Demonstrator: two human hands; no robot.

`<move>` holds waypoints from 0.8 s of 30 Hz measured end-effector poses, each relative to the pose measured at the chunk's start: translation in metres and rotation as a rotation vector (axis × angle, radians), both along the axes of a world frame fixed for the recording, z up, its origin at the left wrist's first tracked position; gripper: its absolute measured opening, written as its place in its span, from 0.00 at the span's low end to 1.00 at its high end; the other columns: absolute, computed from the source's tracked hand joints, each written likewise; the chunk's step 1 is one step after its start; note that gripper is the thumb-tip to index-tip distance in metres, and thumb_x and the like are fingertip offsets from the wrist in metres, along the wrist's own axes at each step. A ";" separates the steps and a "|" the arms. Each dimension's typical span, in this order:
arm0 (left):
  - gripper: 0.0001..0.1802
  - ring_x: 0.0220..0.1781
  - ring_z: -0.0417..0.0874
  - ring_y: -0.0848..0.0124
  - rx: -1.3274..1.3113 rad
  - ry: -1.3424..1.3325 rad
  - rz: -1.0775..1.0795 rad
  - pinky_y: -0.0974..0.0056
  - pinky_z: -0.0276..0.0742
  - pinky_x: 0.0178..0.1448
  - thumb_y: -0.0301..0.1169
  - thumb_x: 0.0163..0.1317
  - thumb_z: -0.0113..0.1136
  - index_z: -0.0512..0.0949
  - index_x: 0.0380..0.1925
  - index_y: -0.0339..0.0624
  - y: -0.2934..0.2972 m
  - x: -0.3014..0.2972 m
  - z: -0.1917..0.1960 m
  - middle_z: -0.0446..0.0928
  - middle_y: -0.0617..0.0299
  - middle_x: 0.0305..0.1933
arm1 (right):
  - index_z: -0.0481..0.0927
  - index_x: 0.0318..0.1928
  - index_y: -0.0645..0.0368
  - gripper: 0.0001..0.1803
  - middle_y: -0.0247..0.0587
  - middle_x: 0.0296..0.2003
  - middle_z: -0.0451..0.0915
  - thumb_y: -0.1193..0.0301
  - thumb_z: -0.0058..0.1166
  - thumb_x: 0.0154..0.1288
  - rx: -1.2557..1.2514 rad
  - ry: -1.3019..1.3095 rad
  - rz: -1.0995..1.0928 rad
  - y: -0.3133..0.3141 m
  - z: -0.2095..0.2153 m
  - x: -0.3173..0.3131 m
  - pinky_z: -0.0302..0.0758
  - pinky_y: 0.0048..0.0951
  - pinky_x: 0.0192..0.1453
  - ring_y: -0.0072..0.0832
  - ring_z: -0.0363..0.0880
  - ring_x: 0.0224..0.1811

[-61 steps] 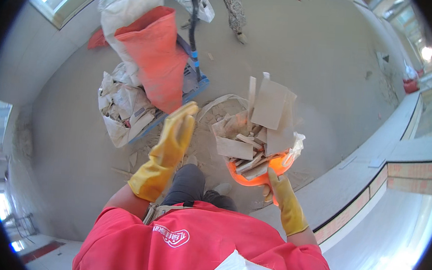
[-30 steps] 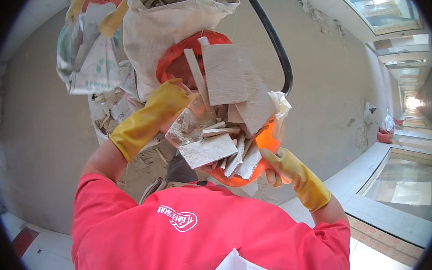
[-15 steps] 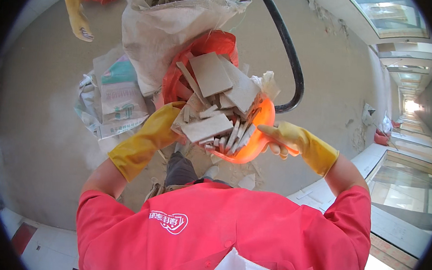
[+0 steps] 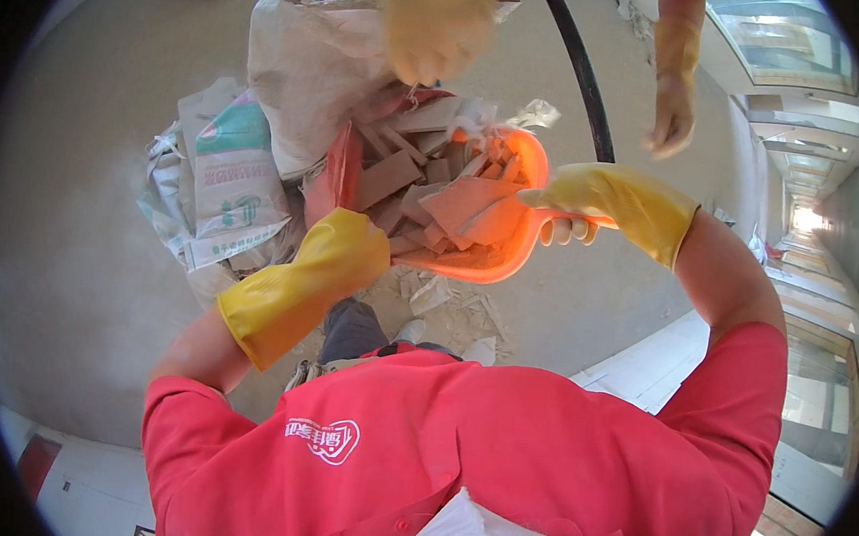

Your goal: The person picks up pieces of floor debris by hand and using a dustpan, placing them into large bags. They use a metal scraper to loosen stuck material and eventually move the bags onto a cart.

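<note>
An orange dustpan [image 4: 522, 250] is heaped with broken tile pieces [image 4: 462, 209] and dusty rubble. My right hand [image 4: 593, 202], in a yellow rubber glove, is closed round its handle, with the thumb on top. At the pan's near left edge, my gloved left hand [image 4: 351, 253] grips the side; its fingertips are partly hidden by the rubble. The pan tilts toward the mouth of a red bag [image 4: 337, 167], where more tile pieces lie against those in the pan. A scrap of clear plastic [image 4: 534, 115] sits at the pan's far rim.
A large white woven sack [image 4: 304, 70] stands beyond the red bag. A co-worker's blurred gloved hand [image 4: 436, 29] hangs over it, and another gloved hand [image 4: 672, 116] is at the far right. Printed bags [image 4: 239, 190] lie left. A black hose [image 4: 578, 69] arches behind. Debris [image 4: 456, 310] litters the floor.
The dustpan has moved slightly away from me and tipped toward the red bag, its pieces sliding into the mouth. My right hand has risen with it. The co-worker's hands have come over the sack and right.
</note>
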State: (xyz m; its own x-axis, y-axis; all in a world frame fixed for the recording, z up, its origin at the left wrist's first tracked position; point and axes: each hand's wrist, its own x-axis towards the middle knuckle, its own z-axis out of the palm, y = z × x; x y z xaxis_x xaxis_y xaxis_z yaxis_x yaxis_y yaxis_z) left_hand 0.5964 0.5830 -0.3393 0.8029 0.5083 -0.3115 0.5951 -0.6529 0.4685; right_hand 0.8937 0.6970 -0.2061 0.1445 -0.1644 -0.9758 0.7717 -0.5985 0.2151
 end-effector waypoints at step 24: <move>0.08 0.39 0.90 0.58 -0.056 0.067 -0.033 0.55 0.84 0.41 0.33 0.57 0.61 0.89 0.27 0.47 -0.005 -0.006 0.008 0.88 0.55 0.33 | 0.75 0.63 0.54 0.26 0.37 0.42 0.88 0.56 0.60 0.70 0.241 0.081 0.703 0.042 0.075 -0.086 0.80 0.32 0.40 0.29 0.86 0.36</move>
